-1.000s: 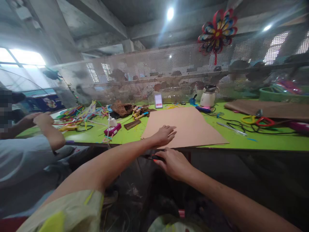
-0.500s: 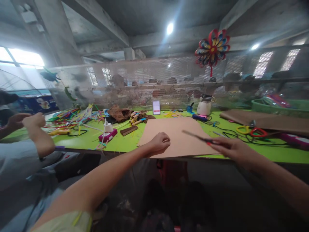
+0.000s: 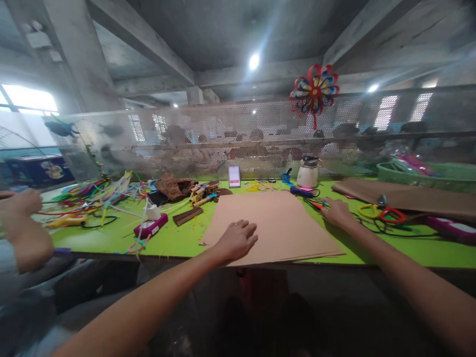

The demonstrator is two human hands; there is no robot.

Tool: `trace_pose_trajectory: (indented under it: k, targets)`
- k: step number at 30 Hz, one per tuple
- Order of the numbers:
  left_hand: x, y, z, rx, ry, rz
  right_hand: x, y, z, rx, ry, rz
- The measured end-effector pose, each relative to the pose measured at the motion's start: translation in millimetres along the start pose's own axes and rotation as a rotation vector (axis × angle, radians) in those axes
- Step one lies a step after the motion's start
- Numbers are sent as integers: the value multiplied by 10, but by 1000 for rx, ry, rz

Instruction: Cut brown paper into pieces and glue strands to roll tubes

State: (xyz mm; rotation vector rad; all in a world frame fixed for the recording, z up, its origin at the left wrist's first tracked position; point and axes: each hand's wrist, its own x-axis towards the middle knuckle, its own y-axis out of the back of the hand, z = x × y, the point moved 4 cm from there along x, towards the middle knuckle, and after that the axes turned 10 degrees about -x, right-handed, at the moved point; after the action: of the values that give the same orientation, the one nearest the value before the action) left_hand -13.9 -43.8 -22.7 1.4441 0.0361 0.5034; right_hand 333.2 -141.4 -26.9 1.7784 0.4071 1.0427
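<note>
My left hand (image 3: 237, 241) lies open over the near left part of a stack of large brown paper sheets (image 3: 275, 223), its fingers spread. The sheets lie near the front edge of the green table, their lower right corners slightly fanned. To the right of the stack, my right hand (image 3: 337, 213) reaches down to the tabletop with its fingers drawn together. A small orange-red piece (image 3: 318, 205) shows at its fingertips; what the fingers grip is mostly hidden. Just beyond lies a dark blue-handled tool (image 3: 300, 192) with a black cord.
Scissors with yellow and red handles (image 3: 386, 213) lie at right, near brown folded material (image 3: 405, 196). A phone (image 3: 234, 176) and a kettle (image 3: 308, 173) stand at the back. Left are a purple power strip (image 3: 150, 226), tangled coloured strips (image 3: 107, 196) and another person's arm (image 3: 22, 228).
My right hand has moved from above the sheets, where it held a thin dark tool with a red part, forward to the table. My left hand has opened its curled fingers. The view has shifted.
</note>
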Motion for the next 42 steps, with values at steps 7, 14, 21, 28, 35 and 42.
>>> trace_pose_trajectory:
  k: [7, 14, 21, 28, 35, 42]
  targets:
    - [4, 10, -10, -74, 49, 21, -178, 19, -806, 127, 510, -166]
    - [-42, -9, -53, -107, 101, 19, -192, -92, -1295, 169, 705, -385]
    - [14, 87, -272, -60, 237, -33, -203, -111, -1229, 186, 695, -381]
    - [-289, 280, -594, 7, 500, 33, -299, -190, -1227, 82, 665, -215]
    - [-356, 271, -469, 82, 475, 37, -302, -277, -1223, -67, 410, -157]
    - [-256, 244, -335, 119, 396, 9, -252, -375, -1125, -117, 225, -144]
